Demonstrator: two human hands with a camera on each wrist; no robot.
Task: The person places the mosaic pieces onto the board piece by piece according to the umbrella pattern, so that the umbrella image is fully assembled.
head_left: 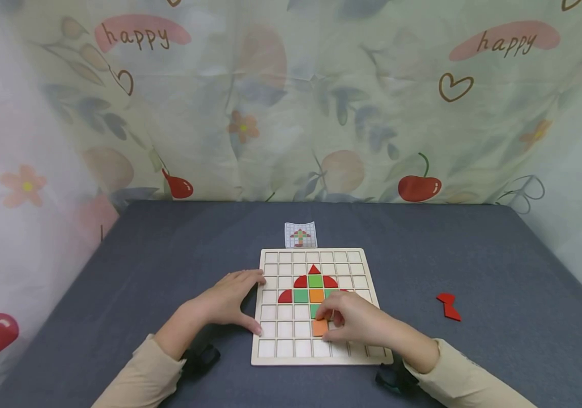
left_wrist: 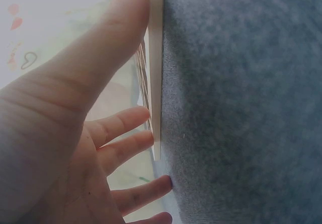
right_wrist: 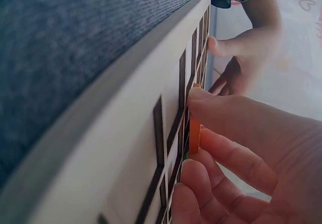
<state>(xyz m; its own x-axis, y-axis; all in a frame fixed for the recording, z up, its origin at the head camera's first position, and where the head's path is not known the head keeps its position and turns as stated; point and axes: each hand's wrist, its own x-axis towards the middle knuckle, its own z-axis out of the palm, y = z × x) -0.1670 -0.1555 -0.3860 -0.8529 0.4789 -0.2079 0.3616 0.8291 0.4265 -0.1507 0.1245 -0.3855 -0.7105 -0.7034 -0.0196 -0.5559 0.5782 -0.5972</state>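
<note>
A white gridded wooden board (head_left: 321, 361) lies on the table. My left hand (head_left: 226, 300) rests at its left edge, thumb and fingers spread; the left wrist view shows the thumb (left_wrist: 118, 32) along the board's side. My right hand (head_left: 359, 320) pinches an orange square tile (head_left: 319, 328) by its edges, low in the middle column. In the right wrist view that tile (right_wrist: 194, 133) stands between thumb and fingers, at the grid's surface. Above it are green squares (head_left: 315, 281), another orange square (head_left: 316, 296), red quarter-rounds (head_left: 300, 281) and a red triangle (head_left: 313, 270). My right hand covers some cells.
A small pattern card (head_left: 301, 235) lies against the board's far edge. Loose red pieces (head_left: 449, 307) lie on the dark grey table (head_left: 178, 232) to the right. A printed curtain (head_left: 291, 113) hangs behind the table.
</note>
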